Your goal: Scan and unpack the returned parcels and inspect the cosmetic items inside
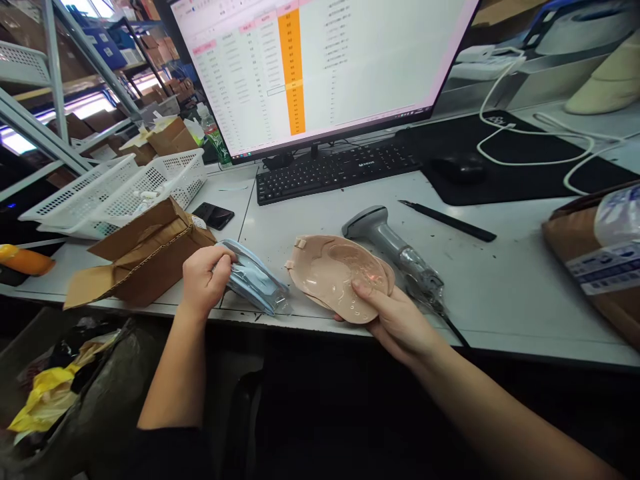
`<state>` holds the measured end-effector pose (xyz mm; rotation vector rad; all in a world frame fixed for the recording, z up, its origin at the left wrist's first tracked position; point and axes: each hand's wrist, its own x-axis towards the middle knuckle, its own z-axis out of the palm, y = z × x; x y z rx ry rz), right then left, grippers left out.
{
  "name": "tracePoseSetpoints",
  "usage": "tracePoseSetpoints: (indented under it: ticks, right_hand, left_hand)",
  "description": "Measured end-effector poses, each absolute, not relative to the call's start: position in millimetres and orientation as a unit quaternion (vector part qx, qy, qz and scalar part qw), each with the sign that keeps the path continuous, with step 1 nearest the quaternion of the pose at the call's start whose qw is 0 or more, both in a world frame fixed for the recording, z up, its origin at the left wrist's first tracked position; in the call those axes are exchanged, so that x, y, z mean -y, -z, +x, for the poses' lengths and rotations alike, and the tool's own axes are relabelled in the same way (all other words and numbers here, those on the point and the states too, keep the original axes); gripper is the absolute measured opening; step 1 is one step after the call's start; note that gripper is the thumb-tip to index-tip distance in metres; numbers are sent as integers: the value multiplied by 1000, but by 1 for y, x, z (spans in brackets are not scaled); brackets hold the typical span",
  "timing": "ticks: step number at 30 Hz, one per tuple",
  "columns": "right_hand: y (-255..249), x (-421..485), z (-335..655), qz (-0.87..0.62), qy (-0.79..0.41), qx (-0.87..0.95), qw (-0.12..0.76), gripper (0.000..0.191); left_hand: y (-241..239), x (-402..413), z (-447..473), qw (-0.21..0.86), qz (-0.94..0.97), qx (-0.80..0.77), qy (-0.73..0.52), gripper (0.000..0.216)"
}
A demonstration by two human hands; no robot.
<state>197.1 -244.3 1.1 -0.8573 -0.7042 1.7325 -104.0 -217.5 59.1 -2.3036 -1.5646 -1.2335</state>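
My left hand (204, 280) grips a blue item in a clear plastic bag (255, 279) that rests at the front edge of the white desk (510, 280). My right hand (397, 320) holds a beige, skin-toned pair of insoles (333, 272) from below, thumb on top, just above the desk edge. A small red light spot shows on the beige surface near my thumb. A grey barcode scanner (387, 243) lies on the desk right behind the insoles.
An open cardboard box (145, 257) lies left of my left hand, with white mesh baskets (120, 190) behind it. A phone (213, 215), keyboard (335, 170), monitor (320, 67), pen (447, 220), mouse (457, 168) on a black mat, and a taped parcel (595, 260) at right. Waste bin below left.
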Motion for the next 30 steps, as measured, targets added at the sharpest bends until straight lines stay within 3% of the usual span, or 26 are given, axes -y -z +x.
tracePoseSetpoints:
  ticks: [4,12,16,19,22,26,30]
  right_hand:
    - [-5,245,194,-356,-716,294,523,73]
    - [-8,248,194,-357,-695,300,548,62]
    - [-12,248,195,-368,-683,276,568,51]
    - [-13,244,195,-362,-699,238,569,45]
    - [-11,240,194,-351,-714,213,567,42]
    - [-9,239,193,-346,-711,220,571,42]
    - [-7,238,192,-330,-705,254,574,49]
  left_hand:
    - [-78,228,-104,-39,-789,527,315,39]
    - [-83,227,-101,-66,-817,543,183,46]
    - [-91,227,-103,-63,-750,604,262,53]
    - [-90,228,-106,-122,-717,597,337,69]
    - [-86,230,-108,-152,-729,572,345,65]
    - [-86,234,-107,-65,-754,585,291,59]
    - [-95,242,-105,139,-759,618,149,45]
